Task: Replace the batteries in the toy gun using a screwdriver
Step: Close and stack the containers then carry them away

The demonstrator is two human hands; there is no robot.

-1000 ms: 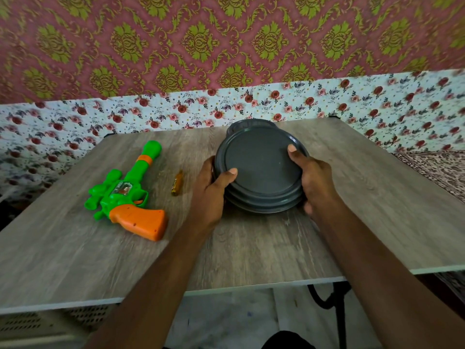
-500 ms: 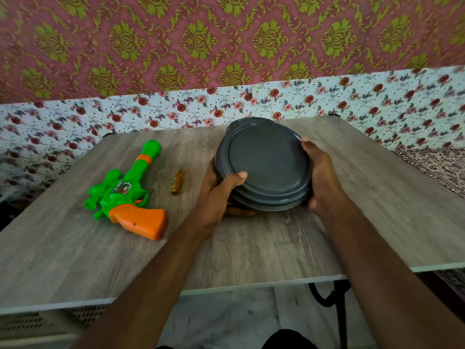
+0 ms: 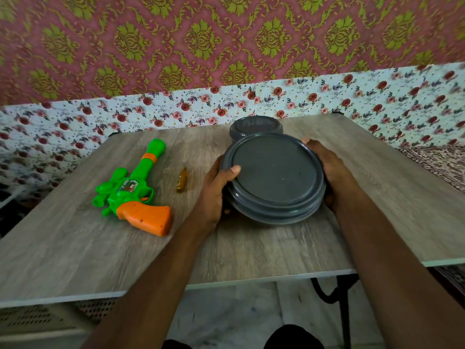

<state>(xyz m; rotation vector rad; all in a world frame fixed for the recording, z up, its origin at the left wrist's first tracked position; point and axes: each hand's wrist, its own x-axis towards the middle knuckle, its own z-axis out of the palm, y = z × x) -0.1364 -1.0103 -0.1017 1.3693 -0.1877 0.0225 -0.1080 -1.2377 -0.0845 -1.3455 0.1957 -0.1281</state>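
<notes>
fingers (image 3: 305, 140) on both sides are curled round a stack of dark grey plates (image 3: 274, 175) right of centre frame. the left hand (image 3: 214, 195) clamps the stack's left rim with its thumb hooked over the top and the other fingers tucked underneath. the right hand (image 3: 327, 170) wraps the right rim the same way. a grip from opposite sides suits a loose pile that could slide apart, and the stack tilts toward the camera with its near edge seemingly raised off the table (image 3: 100, 248).

just behind the stack, near the table's far edge, sits a smaller dark grey round container (image 3: 255, 124).

the toy gun (image 3: 130, 190), green with an orange grip, lies flat at left of centre, barrel pointing toward the upper part of the frame, touched by nothing. the screwdriver (image 3: 181, 180), small with an amber handle, lies between the gun and the left hand, apart from both.

judging by this, the battery work has not begun. the plates are probably being shifted to free working room, or because they hold what is needed.
</notes>
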